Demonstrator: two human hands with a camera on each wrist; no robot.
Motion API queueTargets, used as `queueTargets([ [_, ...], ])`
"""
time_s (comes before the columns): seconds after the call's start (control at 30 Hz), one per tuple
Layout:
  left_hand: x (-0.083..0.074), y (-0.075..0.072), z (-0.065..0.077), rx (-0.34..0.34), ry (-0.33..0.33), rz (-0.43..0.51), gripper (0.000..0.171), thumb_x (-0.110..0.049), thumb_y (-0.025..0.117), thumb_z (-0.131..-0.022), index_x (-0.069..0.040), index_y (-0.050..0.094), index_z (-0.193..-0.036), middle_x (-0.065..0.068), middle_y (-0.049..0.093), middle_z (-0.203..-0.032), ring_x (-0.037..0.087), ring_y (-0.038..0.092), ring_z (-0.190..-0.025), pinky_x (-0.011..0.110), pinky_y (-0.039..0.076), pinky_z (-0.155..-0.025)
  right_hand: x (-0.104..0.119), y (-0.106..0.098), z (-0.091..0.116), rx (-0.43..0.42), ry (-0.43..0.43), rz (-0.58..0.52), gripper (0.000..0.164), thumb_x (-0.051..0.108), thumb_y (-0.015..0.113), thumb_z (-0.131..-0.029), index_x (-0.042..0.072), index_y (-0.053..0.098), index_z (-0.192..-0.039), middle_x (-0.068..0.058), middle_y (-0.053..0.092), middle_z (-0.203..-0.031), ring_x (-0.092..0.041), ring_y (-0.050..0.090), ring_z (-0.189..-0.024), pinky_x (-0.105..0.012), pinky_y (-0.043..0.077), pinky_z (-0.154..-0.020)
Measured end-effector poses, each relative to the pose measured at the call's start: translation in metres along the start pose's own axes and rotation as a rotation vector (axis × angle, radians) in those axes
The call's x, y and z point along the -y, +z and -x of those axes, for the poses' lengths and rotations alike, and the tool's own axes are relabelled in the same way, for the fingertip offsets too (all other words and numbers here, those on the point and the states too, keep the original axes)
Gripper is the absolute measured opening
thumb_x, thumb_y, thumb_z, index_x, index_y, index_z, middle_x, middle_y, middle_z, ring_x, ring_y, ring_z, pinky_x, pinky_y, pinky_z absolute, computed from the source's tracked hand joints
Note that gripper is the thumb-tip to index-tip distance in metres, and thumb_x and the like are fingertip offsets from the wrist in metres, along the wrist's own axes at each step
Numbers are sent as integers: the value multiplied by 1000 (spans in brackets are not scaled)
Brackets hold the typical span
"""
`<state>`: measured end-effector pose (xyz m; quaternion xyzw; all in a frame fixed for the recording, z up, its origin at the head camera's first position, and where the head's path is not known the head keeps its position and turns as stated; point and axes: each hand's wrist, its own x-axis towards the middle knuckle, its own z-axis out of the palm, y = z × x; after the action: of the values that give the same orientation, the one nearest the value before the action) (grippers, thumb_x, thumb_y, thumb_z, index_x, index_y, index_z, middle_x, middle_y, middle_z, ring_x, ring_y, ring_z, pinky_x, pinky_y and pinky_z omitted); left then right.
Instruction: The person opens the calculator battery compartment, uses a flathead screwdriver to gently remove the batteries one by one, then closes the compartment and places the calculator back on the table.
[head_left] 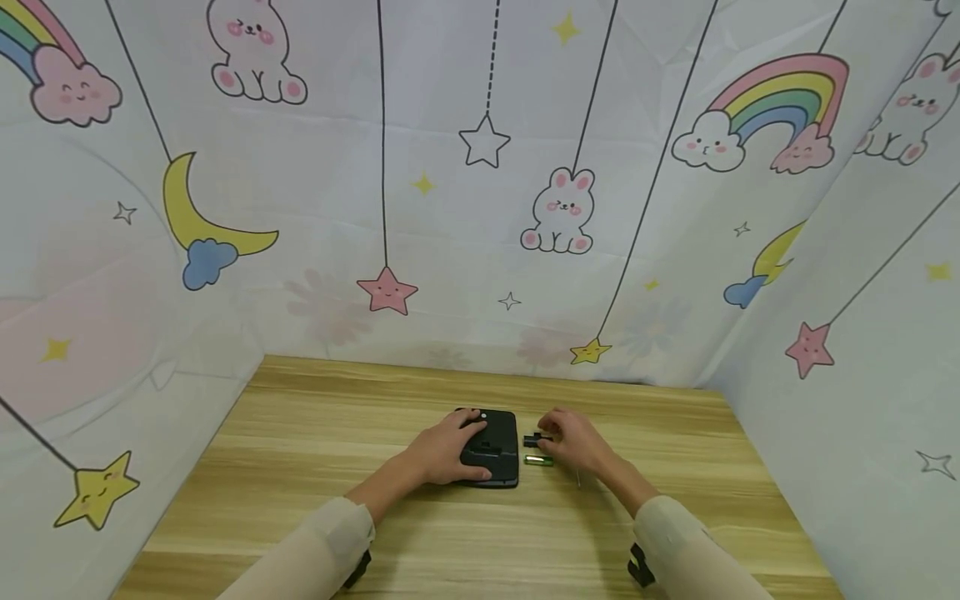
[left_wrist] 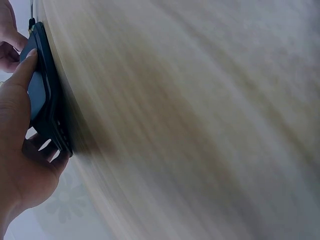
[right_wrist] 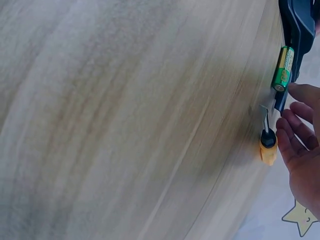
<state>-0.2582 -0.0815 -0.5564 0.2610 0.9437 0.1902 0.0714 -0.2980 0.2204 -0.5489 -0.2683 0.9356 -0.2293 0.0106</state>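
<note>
A flat black device [head_left: 506,429] with rounded corners and a recess in its upper face lies on the table. My left hand [head_left: 444,450] grips it from the left, thumb at the near edge and fingers over the far one. To its right, my right hand [head_left: 576,442] pinches a small black piece [head_left: 531,441] close to the tabletop. Just nearer to me lies a green battery [head_left: 537,460], seen end-on in the right wrist view. Below that hand's fingers in the same view is a small tool [right_wrist: 268,142] with a thin metal shaft and a black and orange handle.
The wood-grain table [head_left: 315,433] meets a white printed curtain [head_left: 450,217] at the back and along both sides. Black straps [head_left: 640,567] show at the wrists under pale sleeves [head_left: 690,542].
</note>
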Motion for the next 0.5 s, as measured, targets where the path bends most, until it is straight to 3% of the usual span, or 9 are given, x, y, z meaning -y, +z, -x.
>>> queueTargets([
  [0.5, 0, -1, 1, 10, 0, -12, 92, -69, 70, -93, -17, 43, -164, 8, 30, -172, 31, 33, -156, 52, 45, -113, 0, 0, -6, 45, -73, 45, 17, 15, 84, -93, 9, 76, -106, 3, 64, -96, -15, 64, -87, -36, 57, -77],
])
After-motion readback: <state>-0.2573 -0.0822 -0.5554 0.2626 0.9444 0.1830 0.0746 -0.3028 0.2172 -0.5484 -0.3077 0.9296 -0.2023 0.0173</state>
